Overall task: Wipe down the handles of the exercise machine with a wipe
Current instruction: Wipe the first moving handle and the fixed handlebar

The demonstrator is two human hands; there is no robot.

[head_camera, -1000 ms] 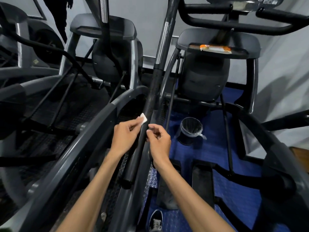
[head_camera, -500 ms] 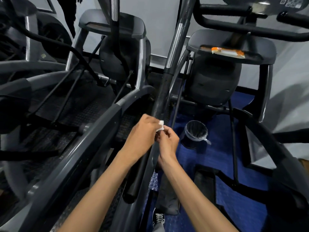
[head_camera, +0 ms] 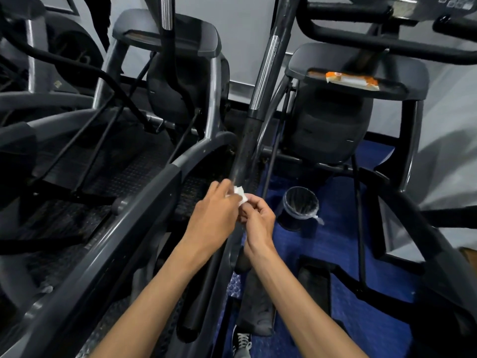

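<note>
Both hands (head_camera: 236, 215) pinch the wipe (head_camera: 240, 197) against the handle (head_camera: 245, 148), bin (head_camera: 299, 208) just beside.

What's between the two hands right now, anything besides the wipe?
Only the wipe, pinched between the left hand and right hand, right in front of the handle. The head view shows nothing else between them.

The hands hide most of the wipe (head_camera: 240, 197); only a white corner shows between the left hand (head_camera: 211, 218) and right hand (head_camera: 258, 220). Their fingertips are hidden behind one another, so the grip is unclear. They also cover the handle (head_camera: 244, 151) at that spot. At 1 o'clock the console (head_camera: 454, 1) is cut by the top edge. At 6 o'clock the shoe (head_camera: 241, 343) is cut by the bottom edge. The orange packet's (head_camera: 352, 80) print is too blurred to read.
</note>
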